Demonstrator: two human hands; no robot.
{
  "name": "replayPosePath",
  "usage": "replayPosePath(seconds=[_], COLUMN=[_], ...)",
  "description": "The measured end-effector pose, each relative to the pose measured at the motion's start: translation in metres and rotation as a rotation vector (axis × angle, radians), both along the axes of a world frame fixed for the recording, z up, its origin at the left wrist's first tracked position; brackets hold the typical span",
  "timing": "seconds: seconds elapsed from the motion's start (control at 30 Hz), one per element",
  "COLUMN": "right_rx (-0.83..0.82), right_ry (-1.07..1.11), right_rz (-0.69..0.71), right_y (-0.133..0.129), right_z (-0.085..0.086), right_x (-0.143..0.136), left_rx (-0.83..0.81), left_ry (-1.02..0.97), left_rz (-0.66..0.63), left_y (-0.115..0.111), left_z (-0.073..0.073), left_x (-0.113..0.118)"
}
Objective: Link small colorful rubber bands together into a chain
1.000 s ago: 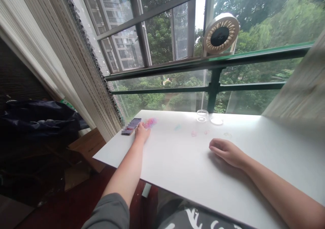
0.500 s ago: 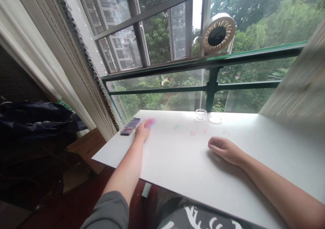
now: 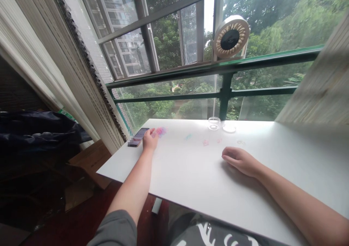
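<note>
My left hand (image 3: 149, 140) is at the far left of the white table (image 3: 185, 169), its fingers drawn together. Whether a small thing is between the fingertips is hidden. Just right of them lies a pile of tiny pink, purple and blue loops (image 3: 161, 131), perhaps small rubber bands. A phone (image 3: 138, 137) lies close on the left side of this hand. My right hand (image 3: 236, 159) rests on its side on the table, fingers loosely curled, nothing visible in it. Beyond it are a greenish loop cluster (image 3: 241, 142) and pink clusters (image 3: 205, 143) (image 3: 219, 141). A teal cluster (image 3: 188, 137) lies farther left.
Along the back edge stand a clear round container (image 3: 214, 123) and a clear flat lid (image 3: 229, 128). A round fan (image 3: 231, 36) is above the green railing (image 3: 169, 78). Curtains (image 3: 40, 56) hang at the left, with a cardboard box (image 3: 89, 162) below.
My left hand has drawn back slightly left from the colourful pile, toward the phone. My right hand stays where it was on the table. The view has shifted a little.
</note>
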State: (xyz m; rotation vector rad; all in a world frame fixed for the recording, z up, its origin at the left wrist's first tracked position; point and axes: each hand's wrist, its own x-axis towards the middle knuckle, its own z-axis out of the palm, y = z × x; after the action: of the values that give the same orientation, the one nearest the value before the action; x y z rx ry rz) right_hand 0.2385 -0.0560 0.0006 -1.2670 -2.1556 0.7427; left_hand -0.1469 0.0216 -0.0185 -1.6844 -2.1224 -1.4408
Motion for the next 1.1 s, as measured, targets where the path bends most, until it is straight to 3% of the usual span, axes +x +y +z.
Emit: replayPosePath(seconds=[0.33, 0.67, 1.1], right_rx=[-0.038, -0.027, -0.044], right_ry=[-0.013, -0.001, 0.024], right_rz=[0.001, -0.001, 0.013], right_y=[0.0016, 0.0021, 0.0064], right_z=[0.0008, 0.0001, -0.0077], right_x=[-0.0006, -0.0002, 0.0021], left_rx=[0.034, -0.048, -0.020], left_ry=[0.083, -0.055, -0.200], left_rz=[-0.048, -0.038, -0.006], left_y=[-0.0012, 0.0010, -0.0036], left_z=[0.0036, -0.0001, 0.0065], left_x=[0.0025, -0.0009, 0.0028])
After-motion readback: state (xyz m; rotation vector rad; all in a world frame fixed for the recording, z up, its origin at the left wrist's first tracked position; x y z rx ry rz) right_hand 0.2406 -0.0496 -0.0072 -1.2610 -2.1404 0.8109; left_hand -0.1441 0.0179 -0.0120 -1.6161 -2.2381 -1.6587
